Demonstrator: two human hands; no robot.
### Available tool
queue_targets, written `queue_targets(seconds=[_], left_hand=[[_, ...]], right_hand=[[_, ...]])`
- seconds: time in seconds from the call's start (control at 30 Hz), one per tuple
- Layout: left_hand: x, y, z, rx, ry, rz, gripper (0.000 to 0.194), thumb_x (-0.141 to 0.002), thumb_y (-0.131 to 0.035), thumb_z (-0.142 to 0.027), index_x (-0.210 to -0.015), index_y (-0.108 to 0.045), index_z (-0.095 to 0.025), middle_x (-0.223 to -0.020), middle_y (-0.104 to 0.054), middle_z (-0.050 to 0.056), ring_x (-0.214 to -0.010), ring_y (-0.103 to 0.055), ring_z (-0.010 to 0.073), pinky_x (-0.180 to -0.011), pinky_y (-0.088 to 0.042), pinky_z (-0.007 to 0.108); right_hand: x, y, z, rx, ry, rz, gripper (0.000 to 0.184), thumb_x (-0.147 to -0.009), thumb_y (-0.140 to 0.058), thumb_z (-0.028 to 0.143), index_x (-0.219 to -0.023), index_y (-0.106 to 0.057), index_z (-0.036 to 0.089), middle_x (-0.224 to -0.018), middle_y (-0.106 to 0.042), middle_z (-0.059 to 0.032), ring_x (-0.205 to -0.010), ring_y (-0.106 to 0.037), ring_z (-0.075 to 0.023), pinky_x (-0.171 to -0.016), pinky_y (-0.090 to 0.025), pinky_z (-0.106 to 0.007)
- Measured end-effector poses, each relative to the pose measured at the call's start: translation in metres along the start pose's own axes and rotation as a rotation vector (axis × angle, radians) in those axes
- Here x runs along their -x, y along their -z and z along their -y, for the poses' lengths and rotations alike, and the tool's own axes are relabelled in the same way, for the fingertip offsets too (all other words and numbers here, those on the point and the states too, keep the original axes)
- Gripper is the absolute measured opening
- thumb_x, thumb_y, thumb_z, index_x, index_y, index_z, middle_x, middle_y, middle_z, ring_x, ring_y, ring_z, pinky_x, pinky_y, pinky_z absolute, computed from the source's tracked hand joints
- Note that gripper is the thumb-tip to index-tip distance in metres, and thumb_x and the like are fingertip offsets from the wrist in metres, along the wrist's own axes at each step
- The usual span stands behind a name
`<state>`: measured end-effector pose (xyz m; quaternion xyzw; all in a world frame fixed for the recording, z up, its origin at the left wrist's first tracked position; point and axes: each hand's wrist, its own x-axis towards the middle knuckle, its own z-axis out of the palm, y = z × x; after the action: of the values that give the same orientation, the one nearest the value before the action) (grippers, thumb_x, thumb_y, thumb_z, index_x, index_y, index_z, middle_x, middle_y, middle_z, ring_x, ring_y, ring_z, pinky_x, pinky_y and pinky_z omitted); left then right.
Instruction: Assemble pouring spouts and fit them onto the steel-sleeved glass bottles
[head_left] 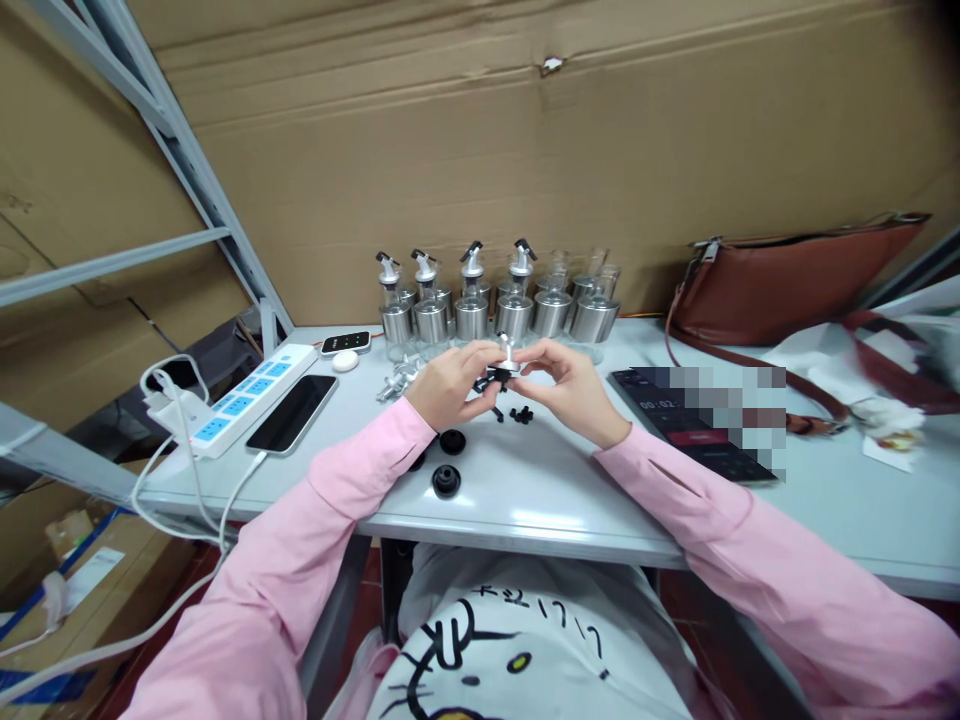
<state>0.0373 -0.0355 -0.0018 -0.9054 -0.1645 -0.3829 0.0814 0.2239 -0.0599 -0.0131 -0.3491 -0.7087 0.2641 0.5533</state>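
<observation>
Faces a broad cardboard wall (562,150) at the far side, across a pale grey table (540,490). Has a grey metal frame (187,170) slanting up at left and a brown handbag (806,285) slumped at far right. Sits before a row of steel-sided glass bottles (472,318) at the far middle, with four toward the left topped by silver pourers and black caps, and bare glass necks toward the right. Has a dark tablet (649,405) lying to the right, its screen partly blocked out, and a white power strip (304,355) at left, with a dark phone (292,415) just beside it. Holds both hands together over the middle of the table, nearer than the bottles: with the left hand (461,382), fingers curled and thumb drawn in, grips the left side of a silver spout head (508,364); with the right hand (568,388), pinches its right side between forefinger and thumb. Has loose silver parts (400,380) just left of the left hand, black stoppers (447,481) on the near side, and tiny black pieces (521,415) just below the spout head. Seems to be at a step of fitting or adjusting the spout head by fingertip; cannot tell how far its black underside is seated, behind the fingers. Probably calls next for a steady left grip and light, exact pressure from the right.
</observation>
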Motion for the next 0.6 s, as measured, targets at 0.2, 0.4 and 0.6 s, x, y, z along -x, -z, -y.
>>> queue_targets(seconds=[0.2, 0.4, 0.6], left_hand=[[0.0002, 0.0002, -0.0010, 0.032, -0.033, 0.060, 0.035, -0.082, -0.043, -0.020, -0.117, -0.041, -0.017, -0.113, -0.059, 0.012, -0.103, -0.059, 0.0199, -0.086, -0.050, 0.034], [0.0004, -0.0007, -0.0008, -0.111, -0.041, 0.049, 0.029, -0.083, -0.043, -0.021, -0.112, -0.046, -0.018, -0.108, -0.060, 0.010, -0.090, -0.062, 0.0181, -0.077, -0.050, 0.031], [-0.0002, -0.0006, 0.0011, -0.171, 0.006, 0.055, 0.026, -0.081, -0.047, -0.025, -0.105, -0.048, -0.017, -0.100, -0.060, 0.009, -0.083, -0.060, 0.0168, -0.072, -0.046, 0.030]], right_hand=[[0.0016, -0.0021, -0.0003, 0.036, -0.010, 0.002, 0.021, -0.068, -0.070, 0.034, -0.076, -0.056, 0.021, -0.078, -0.062, -0.0014, -0.078, -0.060, -0.0177, -0.075, -0.050, -0.034], [0.0012, 0.0001, 0.0006, 0.216, 0.057, 0.021, 0.011, -0.072, -0.064, 0.023, -0.079, -0.055, 0.021, -0.078, -0.061, -0.0004, -0.076, -0.057, -0.0168, -0.073, -0.046, -0.032], [-0.0001, 0.0021, -0.0028, 0.479, 0.115, 0.148, 0.013, -0.082, -0.055, 0.023, -0.068, -0.055, 0.020, -0.072, -0.062, -0.0031, -0.071, -0.051, -0.0179, -0.072, -0.040, -0.033]])
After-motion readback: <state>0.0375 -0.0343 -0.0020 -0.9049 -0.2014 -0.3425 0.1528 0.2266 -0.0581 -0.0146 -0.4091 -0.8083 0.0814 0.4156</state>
